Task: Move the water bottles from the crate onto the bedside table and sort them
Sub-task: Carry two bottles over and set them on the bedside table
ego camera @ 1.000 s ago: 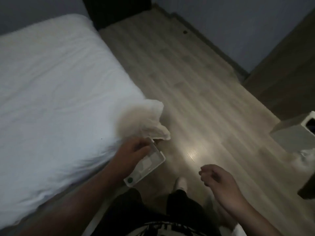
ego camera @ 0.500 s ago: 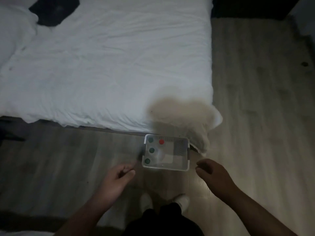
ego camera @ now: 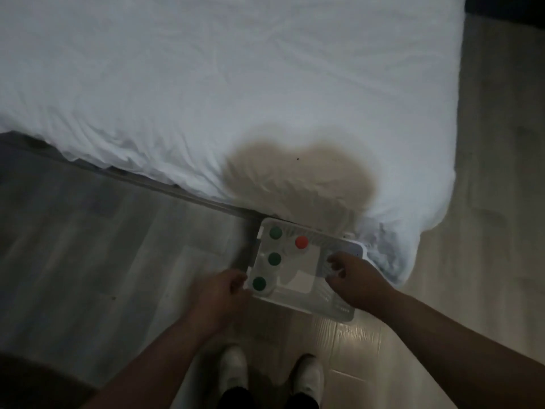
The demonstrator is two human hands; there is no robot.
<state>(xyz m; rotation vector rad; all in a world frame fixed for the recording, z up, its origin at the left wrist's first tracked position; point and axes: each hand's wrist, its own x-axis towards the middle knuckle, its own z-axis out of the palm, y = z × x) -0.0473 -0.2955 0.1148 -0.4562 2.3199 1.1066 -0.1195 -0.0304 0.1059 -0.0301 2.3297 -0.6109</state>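
Water bottles (ego camera: 274, 258): four, upright in the crate (ego camera: 303, 308), seen cap-down from above. Three green caps run in a line along the left wall; one red cap (ego camera: 301, 242) stands just beside the top green one. The right half of the crate holds no bottle.

Crate sits on the floor (ego camera: 88, 246), tucked against the corner of the bed (ego camera: 236, 84), under a brown stain (ego camera: 300, 175) on the sheet. Bedside counter not in frame.

Left hand (ego camera: 218, 293): fingers curled against the crate's left rim, apparently gripping it.

Right hand (ego camera: 354, 278): reaches over the right wall, fingers bent down into the vacant half. Light is dim; I cannot tell whether it grips the wall or merely hovers.

Judgement: hands are spread to opposite ends, which suits lifting the whole crate level rather than picking single bottles. Upright bottles with room beside them could topple if the crate tilts. No bottle moved yet; task at its start.

Shoes (ego camera: 234, 370) squared to the crate.
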